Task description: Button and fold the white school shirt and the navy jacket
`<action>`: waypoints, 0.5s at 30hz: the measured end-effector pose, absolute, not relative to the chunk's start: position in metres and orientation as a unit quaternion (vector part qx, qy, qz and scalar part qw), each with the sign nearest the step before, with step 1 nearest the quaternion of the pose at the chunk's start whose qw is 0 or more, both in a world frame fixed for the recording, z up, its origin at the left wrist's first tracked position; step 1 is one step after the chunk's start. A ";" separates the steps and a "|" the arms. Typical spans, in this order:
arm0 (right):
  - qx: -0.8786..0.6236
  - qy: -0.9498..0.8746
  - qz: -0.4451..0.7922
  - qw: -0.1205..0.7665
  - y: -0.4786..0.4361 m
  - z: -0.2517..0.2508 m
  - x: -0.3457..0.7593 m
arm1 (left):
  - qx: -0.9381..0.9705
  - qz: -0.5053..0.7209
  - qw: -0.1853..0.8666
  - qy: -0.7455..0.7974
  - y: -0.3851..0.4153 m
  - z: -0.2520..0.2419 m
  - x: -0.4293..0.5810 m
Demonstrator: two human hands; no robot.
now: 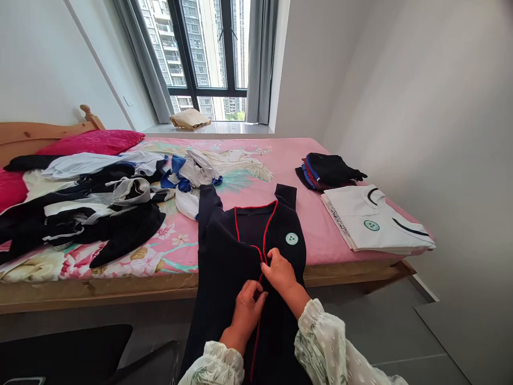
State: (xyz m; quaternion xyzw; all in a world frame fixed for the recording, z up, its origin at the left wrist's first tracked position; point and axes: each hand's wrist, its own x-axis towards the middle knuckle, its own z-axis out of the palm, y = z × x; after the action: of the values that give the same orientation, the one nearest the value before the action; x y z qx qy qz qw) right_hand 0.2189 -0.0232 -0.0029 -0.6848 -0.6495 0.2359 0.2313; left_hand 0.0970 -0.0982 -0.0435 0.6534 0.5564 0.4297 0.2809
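A dark cardigan with red piping and a round green-and-white badge lies partly on the bed and hangs over its front edge toward me. Its two front edges meet down the middle. My right hand pinches the piped edge just below the V of the neckline. Lower and to the left, my left hand has its fingers closed on the same front opening. Whatever small fastening may be under the fingertips is hidden.
Loose black, white and striped clothes are heaped on the bed's left. Folded white shirts and a dark folded stack lie on the right. A black chair stands at the lower left, below the wooden bed edge.
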 end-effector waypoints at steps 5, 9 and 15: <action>-0.665 -0.651 0.243 0.274 -0.027 -0.023 0.231 | 0.659 0.483 0.179 0.548 -0.079 -0.011 0.090; -0.651 -0.646 0.262 0.301 -0.031 -0.025 0.233 | 0.671 0.391 0.142 0.614 -0.008 0.041 0.065; -0.654 -0.636 0.246 0.328 -0.034 -0.030 0.229 | 0.651 0.203 0.167 0.712 0.087 0.070 0.033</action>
State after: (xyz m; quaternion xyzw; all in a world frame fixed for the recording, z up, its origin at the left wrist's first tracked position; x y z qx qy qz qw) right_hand 0.2286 -0.0344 -0.0303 -0.6537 -0.6363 0.2458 0.3276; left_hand 0.0334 0.0872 0.0698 0.6510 0.7121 0.2029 0.1672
